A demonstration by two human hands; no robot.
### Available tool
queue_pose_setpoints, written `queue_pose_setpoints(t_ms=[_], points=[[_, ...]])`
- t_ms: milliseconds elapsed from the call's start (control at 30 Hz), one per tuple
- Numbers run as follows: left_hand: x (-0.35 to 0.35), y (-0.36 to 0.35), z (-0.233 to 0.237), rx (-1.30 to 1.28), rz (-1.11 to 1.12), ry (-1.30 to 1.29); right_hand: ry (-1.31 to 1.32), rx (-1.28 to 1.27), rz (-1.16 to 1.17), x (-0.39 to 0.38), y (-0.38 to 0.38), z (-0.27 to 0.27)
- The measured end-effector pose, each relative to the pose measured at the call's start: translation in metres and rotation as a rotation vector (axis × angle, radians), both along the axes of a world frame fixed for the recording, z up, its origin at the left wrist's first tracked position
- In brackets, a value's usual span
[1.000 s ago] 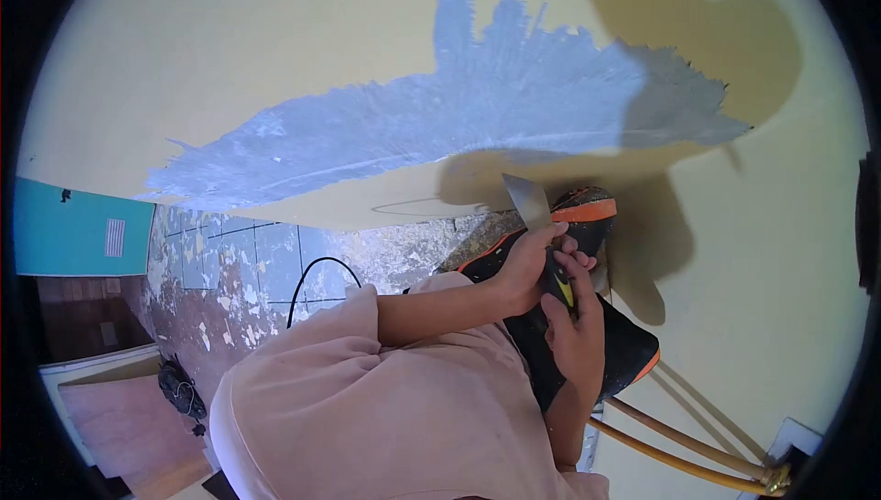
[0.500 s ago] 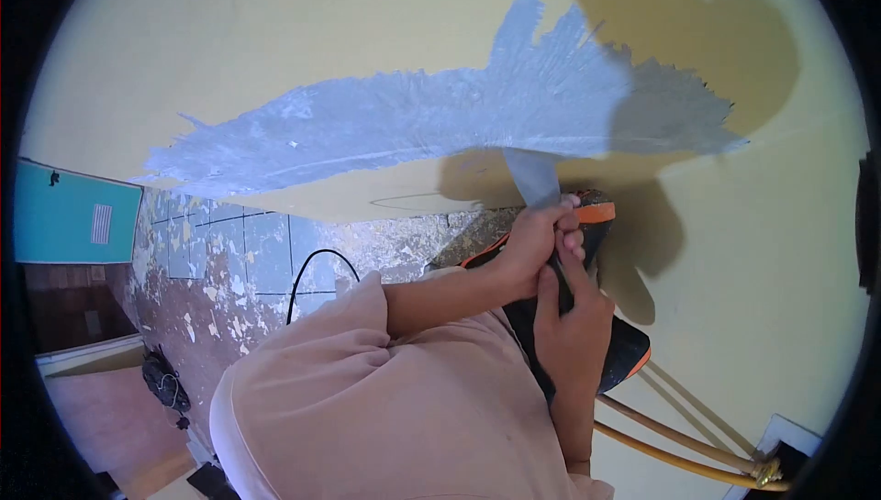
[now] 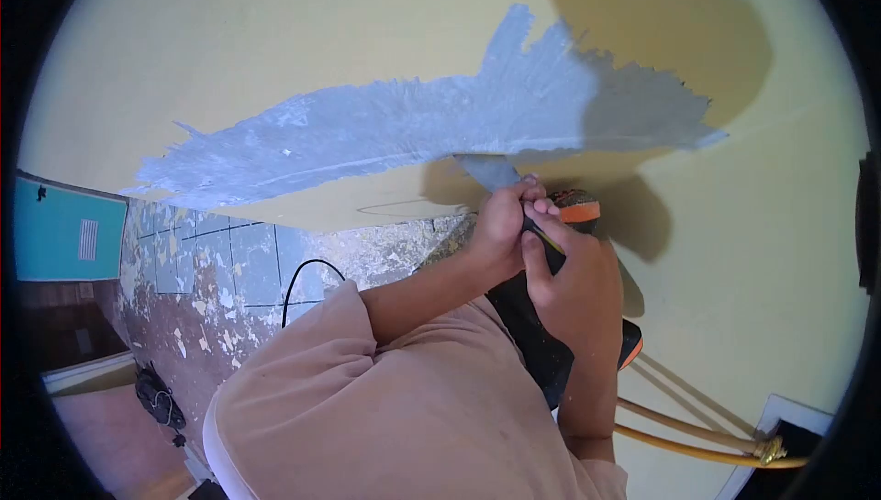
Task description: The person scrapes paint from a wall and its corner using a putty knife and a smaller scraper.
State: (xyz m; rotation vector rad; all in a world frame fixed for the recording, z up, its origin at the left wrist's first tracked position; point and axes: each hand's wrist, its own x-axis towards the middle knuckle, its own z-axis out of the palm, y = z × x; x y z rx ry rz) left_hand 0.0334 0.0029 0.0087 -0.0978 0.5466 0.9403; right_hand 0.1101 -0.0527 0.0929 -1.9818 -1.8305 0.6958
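1. Head view, tool: a scraper point(image 3: 494, 172) lies with its flat metal blade against the yellow wall point(image 3: 229, 50), its tip touching the lower edge of the grey patch point(image 3: 413, 128). The dark handle with a yellow stripe runs down and away from the patch.
2. Head view, left hand point(image 3: 500, 225): just below the grey patch, its grip wrapped fully around the upper handle next to the blade, fingers curled tight.
3. Head view, right hand point(image 3: 571, 284): further below the patch, touching the left hand, its grip folded over the lower handle and likewise fully wrapped.
4. Head view, person: a pink sleeve point(image 3: 367, 390) fills the area well below the patch. A black shoe with orange trim point(image 3: 576, 208) shows just behind the hands.
5. Head view, surroundings: the paint-flecked tiled floor point(image 3: 229, 261) and a black cable point(image 3: 303, 280) lie below the patch's left half. Two yellow hoses point(image 3: 679, 440) run well below its right end.
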Motion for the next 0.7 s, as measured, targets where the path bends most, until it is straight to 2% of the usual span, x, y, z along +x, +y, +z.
queue_pose_setpoints(t_ms=[100, 133, 233, 300, 400, 467, 500, 533, 633, 700], points=[[0.002, -0.015, 0.03, -0.046, 0.071, 0.1, -0.019, 0.015, 0.025, 0.0, -0.011, 0.019], [0.001, -0.017, 0.03, -0.06, 0.077, 0.016, -0.037, 0.0, 0.034, -0.001, -0.017, 0.024], [0.003, 0.003, -0.004, -0.009, 0.022, 0.1, -0.116, 0.079, 0.037, -0.001, 0.006, 0.0], [0.004, -0.002, -0.007, -0.021, 0.035, 0.066, -0.126, 0.067, 0.043, 0.002, -0.004, 0.004], [-0.001, -0.014, 0.006, 0.031, 0.051, -0.123, -0.051, 0.009, 0.053, -0.004, -0.009, 0.012], [0.002, 0.007, -0.027, 0.072, 0.038, -0.095, -0.249, 0.165, 0.037, -0.008, 0.0, -0.001], [0.004, 0.014, -0.032, 0.13, 0.024, -0.071, -0.248, 0.164, 0.027, -0.005, 0.001, 0.0], [0.007, 0.012, -0.034, 0.075, 0.005, -0.025, -0.202, 0.144, 0.056, 0.0, 0.006, 0.001], [0.009, -0.007, 0.008, 0.031, 0.082, 0.017, -0.138, 0.083, 0.066, 0.0, -0.005, 0.024], [0.008, 0.0, -0.013, 0.04, 0.052, -0.019, -0.12, 0.019, 0.04, 0.0, -0.004, 0.021]])
